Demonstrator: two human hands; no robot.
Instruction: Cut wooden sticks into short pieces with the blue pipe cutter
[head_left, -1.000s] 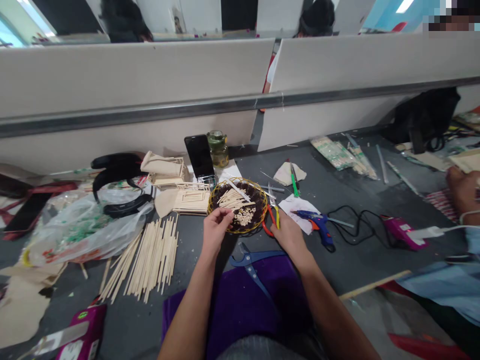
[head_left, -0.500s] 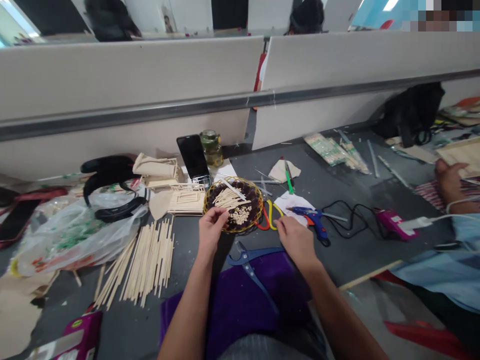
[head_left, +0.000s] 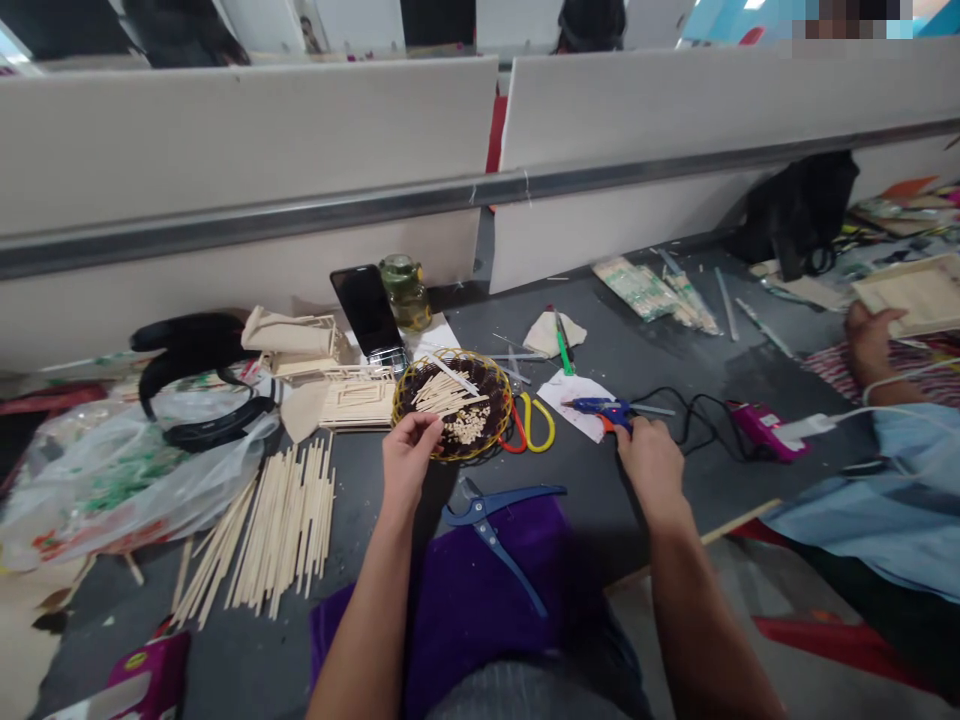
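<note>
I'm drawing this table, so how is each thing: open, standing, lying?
Blue cutter: handles open
Scissors: lying flat
Blue glue gun: right hand at its handle
Left hand: fingers curled
Phone: propped up, screen dark
Green jar: upright
Basket: holding wooden pieces
Long sticks: lying loose
Plastic bag: crumpled

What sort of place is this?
Probably a shared craft workshop or classroom: a blue glue gun, loose wooden sticks laid out on the desk, and a co-worker's hand off to the right.
</note>
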